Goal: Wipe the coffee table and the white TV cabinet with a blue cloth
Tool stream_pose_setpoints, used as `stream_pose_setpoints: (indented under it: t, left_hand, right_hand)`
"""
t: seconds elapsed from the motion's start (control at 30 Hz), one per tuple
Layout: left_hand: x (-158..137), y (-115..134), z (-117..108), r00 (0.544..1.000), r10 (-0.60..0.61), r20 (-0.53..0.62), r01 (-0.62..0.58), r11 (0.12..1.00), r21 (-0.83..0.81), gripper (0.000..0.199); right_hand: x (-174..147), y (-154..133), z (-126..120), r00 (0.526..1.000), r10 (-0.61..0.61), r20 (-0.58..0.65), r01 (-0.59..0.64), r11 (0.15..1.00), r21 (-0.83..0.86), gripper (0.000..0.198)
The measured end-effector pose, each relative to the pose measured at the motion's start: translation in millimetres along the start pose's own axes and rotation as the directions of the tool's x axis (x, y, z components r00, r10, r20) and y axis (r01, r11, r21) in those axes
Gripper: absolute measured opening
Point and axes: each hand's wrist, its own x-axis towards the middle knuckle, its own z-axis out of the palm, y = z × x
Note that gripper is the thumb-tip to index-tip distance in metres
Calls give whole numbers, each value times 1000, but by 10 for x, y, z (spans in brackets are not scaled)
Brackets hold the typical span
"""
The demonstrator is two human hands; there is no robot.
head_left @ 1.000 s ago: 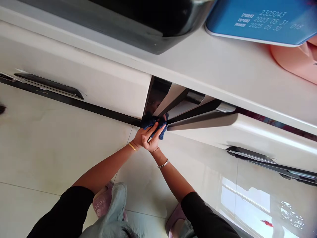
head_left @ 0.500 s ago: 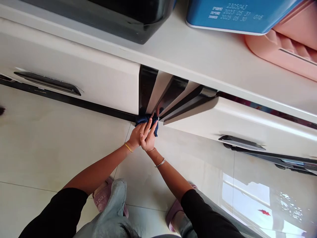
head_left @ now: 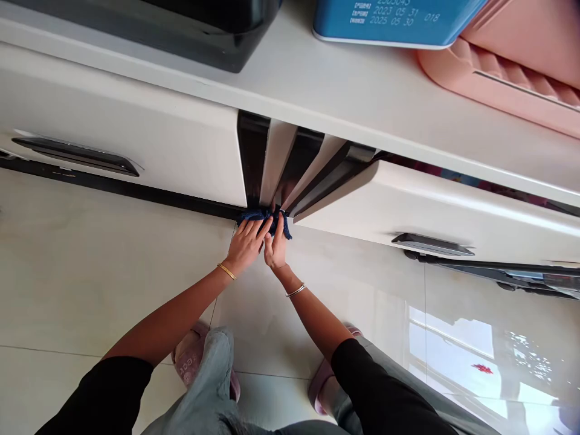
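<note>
A dark blue cloth (head_left: 256,215) is bunched on the floor against the foot of the black-and-white striped cabinet panel (head_left: 283,160). My left hand (head_left: 245,244), below a gold bracelet, has its fingers curled over the cloth's left part. On the right part, my right hand (head_left: 276,244) grips the cloth with its fingers forward and thumb toward the left hand. A silver bracelet circles the right wrist. The hands lie side by side with a narrow gap between them; their fingertips are partly hidden in the cloth.
White drawer fronts flank the panel, with a left handle (head_left: 75,156) and a right handle (head_left: 432,244). On the cabinet top stand a black object (head_left: 217,36), a blue box (head_left: 389,27) and a pink ridged item (head_left: 512,78). A dark flat device (head_left: 502,275) leans at right.
My hands have moved apart; before, they overlapped on the cloth. My left hand shifted slightly left. The cloth is spread a little wider along the panel's foot, and the view has shifted slightly.
</note>
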Motion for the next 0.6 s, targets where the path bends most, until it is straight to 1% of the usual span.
stream_pose_setpoints:
  t: [0.07, 0.2, 0.27, 0.3, 0.37, 0.43, 0.53, 0.6]
  left_hand:
    - [46, 14, 1, 1000, 5, -4, -5, 1000, 2, 53]
    - [78, 46, -24, 1000, 6, -7, -6, 1000, 0, 55]
    - [64, 54, -48, 1000, 4, 3, -4, 1000, 1, 54]
    - [56, 54, -63, 1000, 3, 12, -3, 1000, -2, 54]
    - [45, 49, -98, 999, 4, 45, -4, 1000, -9, 53]
    - [48, 43, -132, 997, 8, 77, -7, 1000, -9, 55]
    - [78, 47, -165, 996, 20, 92, -19, 1000, -15, 53]
    - [104, 56, -171, 996, 22, 83, -20, 1000, -20, 48]
  right_hand:
    - [72, -23, 27, 999, 38, -37, -36, 999, 35, 79]
    - [201, -110, 104, 988, 140, -69, -124, 974, 192, 71]
    - [277, -101, 121, 984, 161, -75, -138, 958, 253, 69]
    - [322, -72, 119, 986, 153, -71, -129, 954, 272, 68]
    - [427, 25, 87, 994, 108, -35, -94, 956, 277, 70]
    - [539, 143, 26, 997, 61, 41, -69, 966, 251, 72]
    - [680, 266, -70, 984, 49, 174, -91, 967, 240, 73]
    - [730, 284, -101, 974, 53, 219, -112, 958, 265, 74]
